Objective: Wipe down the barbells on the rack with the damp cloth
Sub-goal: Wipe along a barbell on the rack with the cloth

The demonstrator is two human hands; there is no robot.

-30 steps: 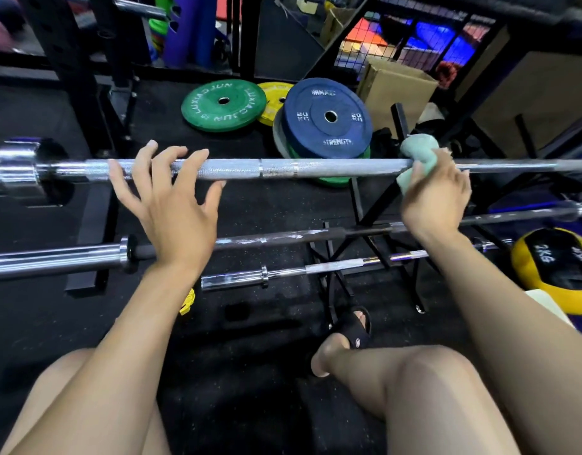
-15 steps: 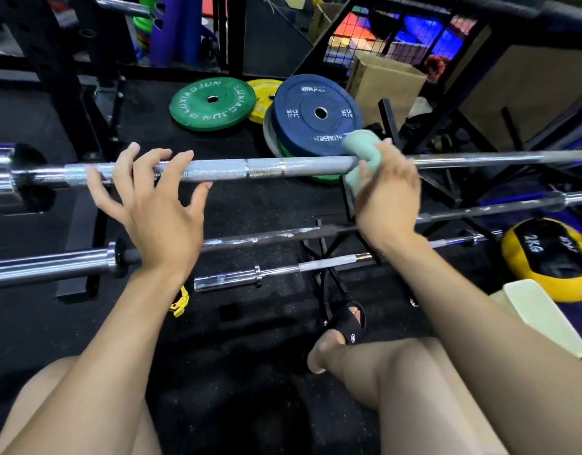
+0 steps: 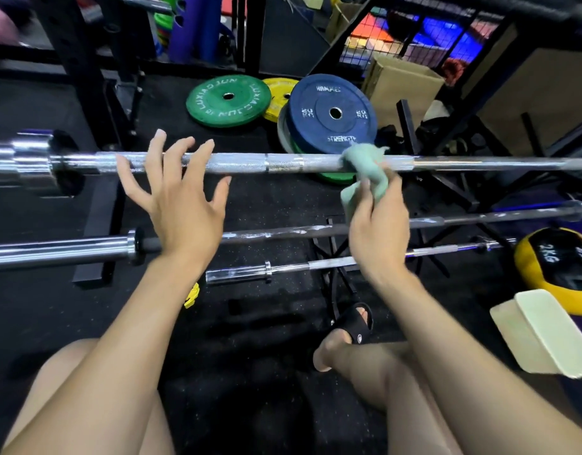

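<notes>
Right hand: the right hand [image 3: 378, 234] grips a pale green cloth [image 3: 365, 165], fingers curled round its lower bunched part.
Cloth position: the cloth is draped over the top barbell [image 3: 243, 162] just above the gripping fingers, touching the shaft right of the smooth centre ring; its loose end hangs below the bar on the near side.
Left hand: the left hand [image 3: 178, 205] is spread with straight fingers, holding nothing; the fingertips lie on or over the knurled shaft, but contact cannot be confirmed.
Hand spacing: the two hands are well apart along the bar, the left nearer the sleeve, the right near mid-shaft.
Top barbell axis: long axis runs left to right across the view, close to level; the chrome sleeve [image 3: 23, 162] is at the left end.
Middle barbell: a second bar [image 3: 63, 251] lies below and nearer, parallel, rising slightly to the right.
Lower barbell: a shorter third bar [image 3: 250, 272] sits below that, also left to right.
Rack: a black frame [image 3: 335, 257] carries the bars under the right hand.
Floor items: green plate [image 3: 229, 100], yellow plate [image 3: 280, 93] and blue plate [image 3: 332, 113] lie beyond the bars; a yellow-and-black ball [image 3: 559, 267] lies at right.
Containers: a cardboard box [image 3: 401, 87] stands behind the blue plate; contents not visible.
</notes>
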